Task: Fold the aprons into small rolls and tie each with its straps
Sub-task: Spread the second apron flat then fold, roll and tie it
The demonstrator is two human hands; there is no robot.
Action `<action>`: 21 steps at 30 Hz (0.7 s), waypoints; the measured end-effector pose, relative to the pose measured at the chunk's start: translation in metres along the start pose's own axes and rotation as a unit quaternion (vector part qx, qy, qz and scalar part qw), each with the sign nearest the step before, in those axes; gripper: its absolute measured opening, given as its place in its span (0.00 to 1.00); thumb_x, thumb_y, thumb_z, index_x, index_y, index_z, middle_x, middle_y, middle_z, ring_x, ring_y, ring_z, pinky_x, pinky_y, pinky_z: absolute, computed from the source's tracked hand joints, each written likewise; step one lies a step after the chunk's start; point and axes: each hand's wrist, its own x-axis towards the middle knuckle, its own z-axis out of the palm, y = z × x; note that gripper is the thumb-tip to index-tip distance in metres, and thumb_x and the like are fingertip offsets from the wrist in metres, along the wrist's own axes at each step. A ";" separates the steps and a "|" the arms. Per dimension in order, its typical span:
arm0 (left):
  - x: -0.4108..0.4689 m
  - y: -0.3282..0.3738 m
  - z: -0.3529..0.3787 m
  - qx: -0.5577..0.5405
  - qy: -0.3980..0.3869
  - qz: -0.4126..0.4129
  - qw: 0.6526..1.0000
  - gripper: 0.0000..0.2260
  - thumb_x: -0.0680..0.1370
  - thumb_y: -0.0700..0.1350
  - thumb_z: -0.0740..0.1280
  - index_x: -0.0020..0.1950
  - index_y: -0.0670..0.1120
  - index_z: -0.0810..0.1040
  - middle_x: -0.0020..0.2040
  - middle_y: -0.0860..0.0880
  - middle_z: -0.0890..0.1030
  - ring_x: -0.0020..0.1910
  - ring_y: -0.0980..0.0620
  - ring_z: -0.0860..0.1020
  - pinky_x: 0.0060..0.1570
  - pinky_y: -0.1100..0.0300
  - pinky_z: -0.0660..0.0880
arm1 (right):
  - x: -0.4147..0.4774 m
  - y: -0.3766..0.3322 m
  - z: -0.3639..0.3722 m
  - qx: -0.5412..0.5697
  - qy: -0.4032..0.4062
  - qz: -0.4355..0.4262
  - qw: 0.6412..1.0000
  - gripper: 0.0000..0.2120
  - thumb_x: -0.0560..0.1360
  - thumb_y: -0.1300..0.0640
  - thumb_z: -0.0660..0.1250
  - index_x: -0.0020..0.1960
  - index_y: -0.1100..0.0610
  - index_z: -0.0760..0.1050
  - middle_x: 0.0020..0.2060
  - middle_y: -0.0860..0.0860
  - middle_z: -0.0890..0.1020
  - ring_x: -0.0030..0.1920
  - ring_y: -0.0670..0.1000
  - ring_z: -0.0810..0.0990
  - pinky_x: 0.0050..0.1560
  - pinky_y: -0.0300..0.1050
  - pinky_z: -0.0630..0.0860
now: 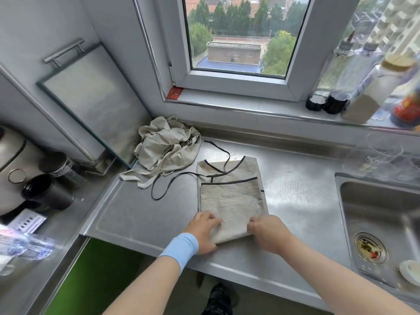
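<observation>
A person stood at a steel counter (141,214) under a window. A beige apron (231,196), folded into a narrow flat strip, lay on it between a sink (375,201) and a second apron (168,146) heaped in the corner. The left hand (204,228), a blue band at its wrist, gripped the strip's near left corner. The right hand (268,233) pinched the near right edge, fingers curled over the cloth. Black straps (181,174) trailed loose to the left and far side. Rolling looked about to begin. An uneven start could skew the roll, and loose straps could get wound inside, leaving nothing to tie with.
</observation>
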 end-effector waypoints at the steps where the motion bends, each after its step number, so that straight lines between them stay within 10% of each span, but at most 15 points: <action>1: -0.001 0.000 -0.009 -0.036 -0.015 -0.021 0.999 0.22 0.71 0.50 0.67 0.65 0.54 0.74 0.63 0.54 0.71 0.65 0.52 0.66 0.64 0.58 0.68 | 0.000 0.002 -0.007 0.068 0.012 0.027 0.997 0.04 0.71 0.58 0.61 0.42 0.51 0.74 0.41 0.50 0.78 0.43 0.59 0.77 0.38 0.46 0.69; 3: -0.001 0.000 -0.030 -0.105 -0.042 -0.059 0.992 0.07 0.73 0.49 0.64 0.47 0.52 0.81 0.46 0.51 0.78 0.47 0.47 0.75 0.47 0.62 0.70 | 0.000 0.012 -0.023 0.201 0.029 0.067 0.977 0.06 0.67 0.55 0.62 0.32 0.52 0.67 0.29 0.48 0.73 0.36 0.55 0.74 0.32 0.44 0.66; 6: -0.003 -0.006 -0.059 -0.215 -0.077 -0.068 0.971 0.13 0.73 0.54 0.66 0.31 0.51 0.69 0.31 0.53 0.67 0.34 0.49 0.64 0.34 0.60 0.61 | -0.002 0.032 -0.045 0.414 0.013 0.129 0.901 0.05 0.65 0.55 0.65 0.31 0.50 0.75 0.26 0.45 0.75 0.30 0.47 0.74 0.28 0.41 0.68; 10: 0.011 -0.026 -0.060 -0.327 -0.069 -0.049 0.941 0.29 0.60 0.69 0.72 0.52 0.52 0.81 0.51 0.54 0.81 0.56 0.55 0.77 0.64 0.59 0.68 | 0.002 0.052 -0.057 0.583 0.043 0.199 0.786 0.06 0.67 0.56 0.77 0.38 0.58 0.83 0.29 0.47 0.77 0.31 0.45 0.74 0.30 0.38 0.66; 15: 0.034 -0.025 -0.052 -0.353 -0.027 -0.058 0.933 0.28 0.63 0.60 0.74 0.62 0.58 0.78 0.59 0.56 0.81 0.61 0.56 0.77 0.65 0.61 0.69 | 0.023 0.059 -0.049 0.658 0.167 0.268 0.684 0.03 0.70 0.55 0.77 0.43 0.53 0.85 0.41 0.49 0.86 0.43 0.48 0.83 0.44 0.40 0.77; 21: 0.076 -0.018 -0.050 -0.261 0.120 -0.187 0.939 0.19 0.76 0.59 0.66 0.57 0.44 0.78 0.54 0.46 0.82 0.54 0.43 0.79 0.51 0.57 0.71 | 0.057 0.063 -0.033 0.503 0.234 0.353 0.753 0.08 0.76 0.48 0.68 0.43 0.50 0.73 0.39 0.45 0.79 0.42 0.50 0.78 0.41 0.46 0.69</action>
